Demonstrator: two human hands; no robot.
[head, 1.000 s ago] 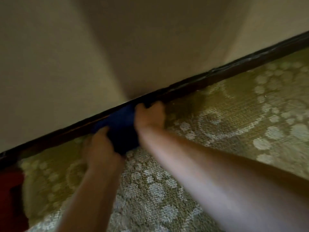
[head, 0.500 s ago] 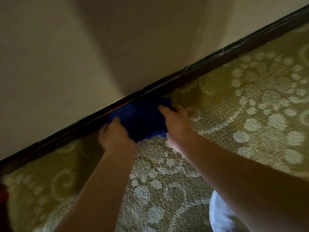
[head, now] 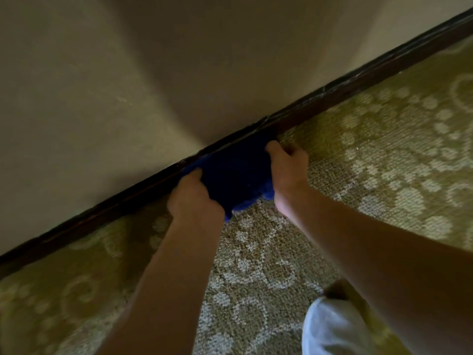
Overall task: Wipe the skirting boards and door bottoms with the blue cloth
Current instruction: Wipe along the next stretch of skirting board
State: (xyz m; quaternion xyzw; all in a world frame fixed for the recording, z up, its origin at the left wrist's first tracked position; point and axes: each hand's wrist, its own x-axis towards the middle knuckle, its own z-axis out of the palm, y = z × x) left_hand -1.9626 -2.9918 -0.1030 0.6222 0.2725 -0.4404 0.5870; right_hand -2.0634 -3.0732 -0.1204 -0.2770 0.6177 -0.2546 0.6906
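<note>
A dark blue cloth (head: 236, 175) is pressed against a dark brown skirting board (head: 358, 83) that runs diagonally from lower left to upper right below a beige wall. My left hand (head: 193, 198) grips the cloth's left end. My right hand (head: 288, 166) grips its right end, fingers curled against the board. The cloth is stretched between both hands, its lower edge resting on the carpet. No door is in view.
A patterned olive and cream carpet (head: 384, 155) covers the floor up to the board. A knee in pale fabric (head: 330, 326) shows at the bottom right. The beige wall (head: 102, 85) fills the upper half.
Both hands and the cloth have slid rightward along the skirting board. The hands have spread apart, stretching the cloth wider. The red object at the far left has left the view.
</note>
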